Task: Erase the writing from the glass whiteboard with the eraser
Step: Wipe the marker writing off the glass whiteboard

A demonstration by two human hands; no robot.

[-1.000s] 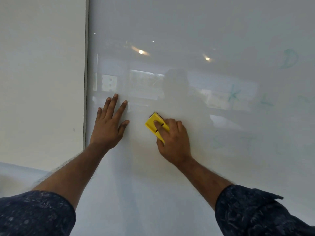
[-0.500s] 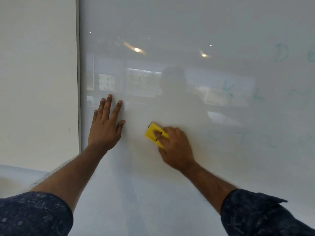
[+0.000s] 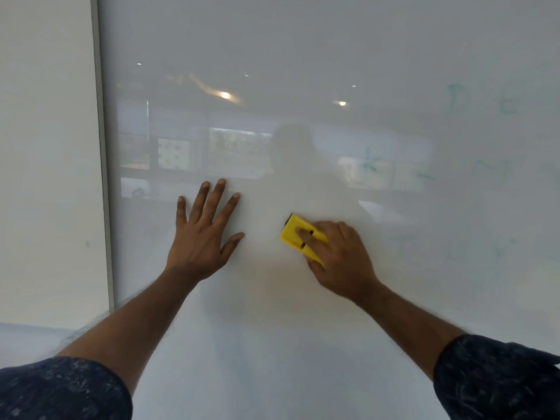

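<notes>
The glass whiteboard (image 3: 303,56) fills most of the view. A yellow eraser (image 3: 294,234) is pressed flat against it near the middle, and my right hand (image 3: 339,259) holds it with fingers laid over its back. My left hand (image 3: 203,234) rests flat on the glass to the left of the eraser, fingers spread and holding nothing. Faint green letters (image 3: 457,98) remain on the right part of the board, with more pale marks (image 3: 369,163) above and to the right of the eraser. The glass around both hands looks wiped.
The board's grey left edge (image 3: 101,147) runs top to bottom, with a plain white wall (image 3: 45,147) beside it. The glass reflects ceiling lights (image 3: 225,94), windows and a person's outline.
My right hand has slid the eraser a little down and to the right across the glass. My left hand stays flat on the board. The view has shifted sideways.
</notes>
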